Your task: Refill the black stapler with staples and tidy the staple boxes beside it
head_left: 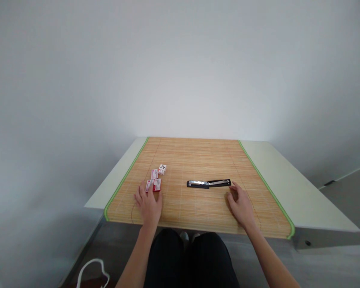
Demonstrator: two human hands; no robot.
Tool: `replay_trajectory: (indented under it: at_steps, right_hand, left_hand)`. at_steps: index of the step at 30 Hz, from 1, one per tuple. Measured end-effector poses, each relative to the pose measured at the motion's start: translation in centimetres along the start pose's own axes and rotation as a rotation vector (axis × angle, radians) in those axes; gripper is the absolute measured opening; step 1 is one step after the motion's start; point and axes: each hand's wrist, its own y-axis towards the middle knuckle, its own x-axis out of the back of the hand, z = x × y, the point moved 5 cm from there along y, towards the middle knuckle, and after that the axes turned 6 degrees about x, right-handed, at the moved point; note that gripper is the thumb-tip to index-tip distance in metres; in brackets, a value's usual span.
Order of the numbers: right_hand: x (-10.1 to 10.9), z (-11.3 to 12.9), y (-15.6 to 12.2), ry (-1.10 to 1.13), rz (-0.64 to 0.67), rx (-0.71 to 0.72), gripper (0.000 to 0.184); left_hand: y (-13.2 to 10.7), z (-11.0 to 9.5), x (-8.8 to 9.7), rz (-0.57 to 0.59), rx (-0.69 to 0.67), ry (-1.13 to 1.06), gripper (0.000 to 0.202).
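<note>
A slatted mat (195, 160) is covering the middle of a white counter (267, 168) against a pale wall (180, 72), an unfolded stapler (208, 184) lying on the mat. The left hand (150, 207) is reaching over small boxes (157, 184), partly hiding one, its grip impossible to tell. The right hand (242, 206), empty, is curling loosely beside the stapler.

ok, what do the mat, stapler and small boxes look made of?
Mat: likely bamboo or similar, matte; fine parallel slats and tan colour.
Stapler: shiny metal strips, by their silver glint; black parts could be plastic or painted metal.
Small boxes: probably printed card, by their square edges and red and white print; finish unclear.
</note>
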Motion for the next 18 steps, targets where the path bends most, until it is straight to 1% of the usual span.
replay_trajectory:
  at_steps: [3,7,9,11,13,16,18]
  right_hand:
    - [-0.1,-0.3,0.0,0.006,-0.012,0.009,0.056]
    - [-0.2,-0.5,0.0,0.012,-0.023,0.008,0.056]
    - [-0.2,-0.5,0.0,0.018,-0.028,0.006,0.056]
    - [-0.2,-0.4,-0.1,0.026,-0.026,0.007,0.056]
    - [-0.2,-0.4,-0.1,0.033,-0.027,0.006,0.056]
    - [-0.1,-0.5,0.0,0.035,-0.036,-0.003,0.055]
    - [-0.1,-0.5,0.0,0.033,-0.044,-0.012,0.055]
  left_hand:
    - [0.2,0.3,-0.3,0.024,-0.005,0.021,0.039]
    - [-0.3,-0.4,-0.5,0.043,-0.004,0.011,0.038]
    - [-0.9,-0.8,-0.7,0.087,-0.016,-0.017,0.038]
    - [-1.7,-1.4,-1.1,0.169,-0.053,-0.067,0.038]
    - [-2.6,-2.6,-1.6,0.274,-0.128,-0.134,0.04]
    - [-3.7,-5.1,-2.6,0.449,-0.289,-0.243,0.045]
    - [-4.1,-6.8,-3.0,0.546,-0.381,-0.297,0.046]
